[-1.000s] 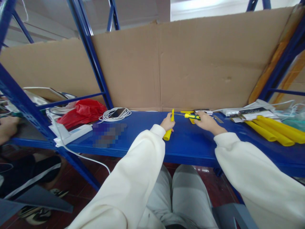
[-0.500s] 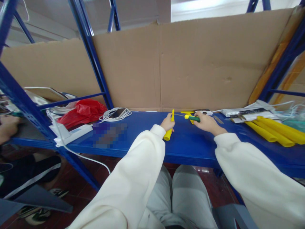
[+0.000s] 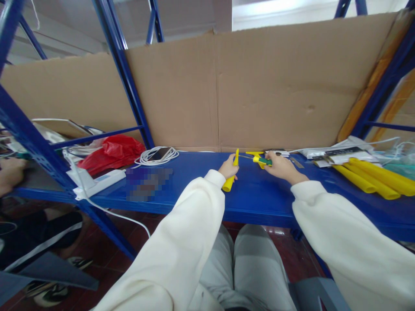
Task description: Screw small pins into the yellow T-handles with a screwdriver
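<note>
My left hand (image 3: 228,166) is wrapped round a yellow plastic piece (image 3: 228,184) with a tubular lower end and a flatter upper end. It is held tilted just above the blue shelf top. A screwdriver (image 3: 262,161) with a green and yellow handle is gripped in my right hand (image 3: 277,166). Its thin shaft points left, and the tip meets or nearly meets the upper part of the yellow piece; contact is too small to tell. Behind the screwdriver lies a second yellow piece (image 3: 254,153), T-shaped and partly hidden by the handle.
Yellow tubes (image 3: 372,177) and flat packets (image 3: 348,152) lie at the right. Left are a coiled white cable (image 3: 152,156), a red plastic bag (image 3: 113,151) and a white power strip (image 3: 103,181). Cardboard (image 3: 259,86) walls the back. Another person's hand (image 3: 11,175) shows far left.
The screwdriver handle has turned and shifted slightly in my right hand. The top of the yellow piece in my left hand has tipped a little to the right.
</note>
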Demonstrator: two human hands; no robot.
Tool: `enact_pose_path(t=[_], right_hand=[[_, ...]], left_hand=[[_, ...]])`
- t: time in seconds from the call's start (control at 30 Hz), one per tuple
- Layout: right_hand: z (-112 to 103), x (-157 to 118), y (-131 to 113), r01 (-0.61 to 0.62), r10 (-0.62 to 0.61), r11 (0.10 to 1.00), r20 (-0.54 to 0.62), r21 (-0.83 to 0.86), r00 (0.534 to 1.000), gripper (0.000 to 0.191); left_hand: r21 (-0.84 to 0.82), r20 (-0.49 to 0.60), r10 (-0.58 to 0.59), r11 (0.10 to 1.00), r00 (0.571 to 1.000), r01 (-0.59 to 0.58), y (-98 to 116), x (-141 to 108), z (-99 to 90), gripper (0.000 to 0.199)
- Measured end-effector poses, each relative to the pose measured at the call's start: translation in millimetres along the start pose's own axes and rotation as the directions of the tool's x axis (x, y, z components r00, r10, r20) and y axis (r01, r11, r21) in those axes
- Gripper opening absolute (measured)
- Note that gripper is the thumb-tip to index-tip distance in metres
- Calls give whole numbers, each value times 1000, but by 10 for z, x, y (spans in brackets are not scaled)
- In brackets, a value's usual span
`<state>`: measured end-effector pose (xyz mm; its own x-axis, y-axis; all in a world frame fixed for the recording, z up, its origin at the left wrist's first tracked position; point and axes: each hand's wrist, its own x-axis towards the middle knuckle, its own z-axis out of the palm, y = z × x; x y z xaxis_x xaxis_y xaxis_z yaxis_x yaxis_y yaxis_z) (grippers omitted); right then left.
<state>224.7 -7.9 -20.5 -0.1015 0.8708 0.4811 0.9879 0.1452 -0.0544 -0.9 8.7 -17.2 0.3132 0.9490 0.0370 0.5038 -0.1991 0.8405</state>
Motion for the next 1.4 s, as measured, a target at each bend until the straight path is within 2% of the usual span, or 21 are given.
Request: enact_pose_path(t=[0.3, 0.5, 0.73, 0.87, 1.07, 1.4], right_hand=[[-15, 17, 18, 72, -70, 997, -51, 25, 996, 19], [84, 49, 87, 25, -27, 995, 19, 92, 999, 20], [136, 85, 138, 69, -52, 980, -96, 187, 994, 27], [134, 97, 129, 68, -52, 983, -99, 173, 994, 22], [98, 62, 108, 4, 0, 992, -33, 123, 999, 27], [-6, 11, 23, 8, -6, 996, -17, 90, 1000, 24]], left_hand=[[4, -27, -31, 1000, 999, 31, -12, 22, -12, 68], [16, -20, -23, 1000, 1000, 23, -11, 22, -2, 66], [-1, -34, -18, 1000, 999, 18, -11, 22, -1, 66], [-1, -36, -21, 1000, 999, 21, -8, 23, -1, 67], [9, -9, 8, 1000, 1000, -8, -6, 15, -1, 65], [35, -25, -10, 999, 1000, 11, 1, 1, -27, 66]])
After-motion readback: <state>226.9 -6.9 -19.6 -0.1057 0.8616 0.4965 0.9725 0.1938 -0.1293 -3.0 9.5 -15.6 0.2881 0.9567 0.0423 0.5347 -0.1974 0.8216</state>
